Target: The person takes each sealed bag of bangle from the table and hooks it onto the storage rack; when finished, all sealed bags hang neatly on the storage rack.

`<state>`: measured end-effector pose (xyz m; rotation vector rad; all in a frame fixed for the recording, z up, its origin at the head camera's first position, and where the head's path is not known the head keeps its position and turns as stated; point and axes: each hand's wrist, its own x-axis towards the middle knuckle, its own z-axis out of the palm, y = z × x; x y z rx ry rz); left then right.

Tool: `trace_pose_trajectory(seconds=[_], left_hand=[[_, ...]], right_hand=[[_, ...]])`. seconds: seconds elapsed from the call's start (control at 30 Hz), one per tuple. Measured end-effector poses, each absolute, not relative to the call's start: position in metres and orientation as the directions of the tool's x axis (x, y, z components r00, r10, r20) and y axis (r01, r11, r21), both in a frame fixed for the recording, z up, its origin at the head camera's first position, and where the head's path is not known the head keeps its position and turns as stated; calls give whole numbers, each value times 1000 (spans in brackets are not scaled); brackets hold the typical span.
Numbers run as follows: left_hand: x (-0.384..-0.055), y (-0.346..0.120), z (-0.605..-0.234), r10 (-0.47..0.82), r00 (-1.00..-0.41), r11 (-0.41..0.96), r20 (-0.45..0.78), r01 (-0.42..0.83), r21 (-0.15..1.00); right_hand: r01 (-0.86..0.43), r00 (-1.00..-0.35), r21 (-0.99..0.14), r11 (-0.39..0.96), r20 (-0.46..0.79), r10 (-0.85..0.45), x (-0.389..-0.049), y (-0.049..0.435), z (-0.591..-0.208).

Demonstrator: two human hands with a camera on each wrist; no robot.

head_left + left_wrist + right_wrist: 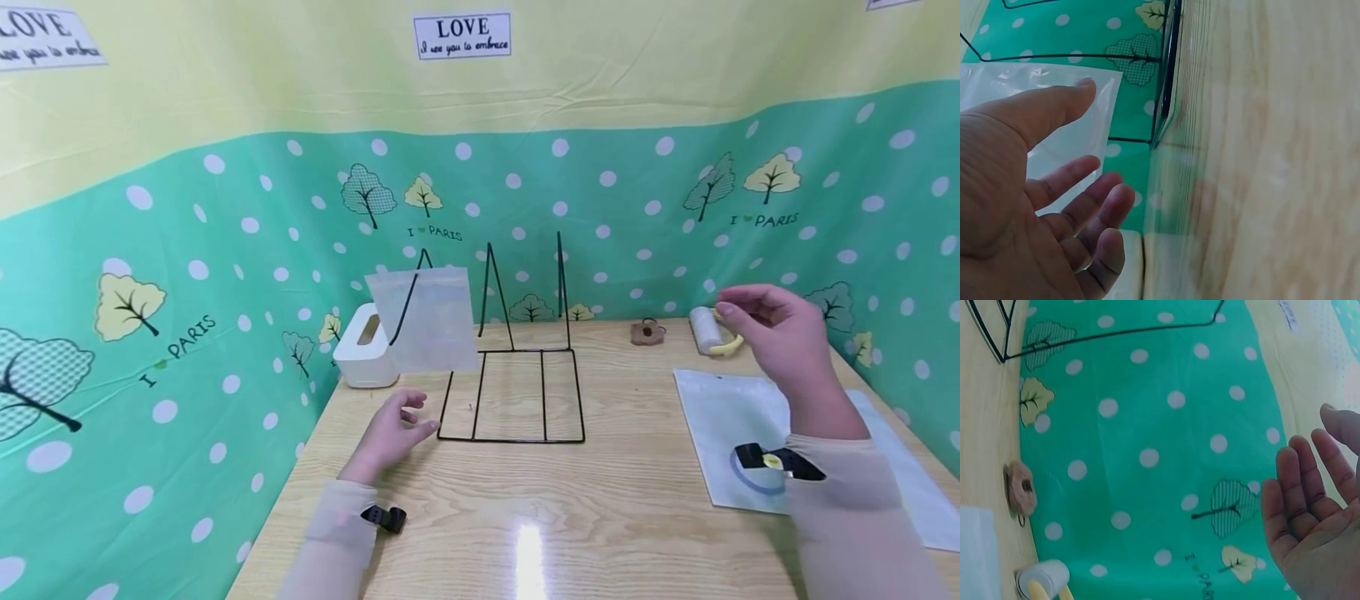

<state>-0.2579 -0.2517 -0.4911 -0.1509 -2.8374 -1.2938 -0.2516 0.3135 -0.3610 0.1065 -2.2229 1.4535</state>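
A black wire rack point(510, 441) stands mid-table with upright, pointed dividers. In its left part a translucent whitish bag point(435, 325) stands upright against a divider. My left hand point(390, 437) hovers at the rack's front left corner, thumb and fingers apart and nothing between them. In the left wrist view, the bag point(1069, 137) appears behind the thumb and fingers point(1116, 203). My right hand point(783, 342) is raised over the right side of the table, its fingers loosely bent and empty. Below it lie pale, flat bags point(712, 425), partly hidden by the forearm.
A white tissue box point(367, 371) stands behind the left hand. Toward the back right are a small brown object point(647, 332) with a loop and a white roll point(705, 329) with a yellow handle. Patterned fabric point(615, 250) hangs around the table's back and sides.
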Motion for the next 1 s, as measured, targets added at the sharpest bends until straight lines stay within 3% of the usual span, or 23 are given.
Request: trace_pose_trajectory(seconds=[0.43, 0.83, 1.0], left_hand=[[-258, -252, -505, 104, -993, 664, 49, 106, 740], [-261, -252, -516, 115, -991, 676, 63, 125, 726], [-262, -252, -518, 113, -992, 677, 50, 114, 727]], right_hand=[[-310, -863, -877, 367, 421, 279, -254, 351, -368], [-194, -894, -904, 382, 323, 310, -262, 386, -386], [-77, -920, -914, 397, 219, 324, -267, 393, -396]])
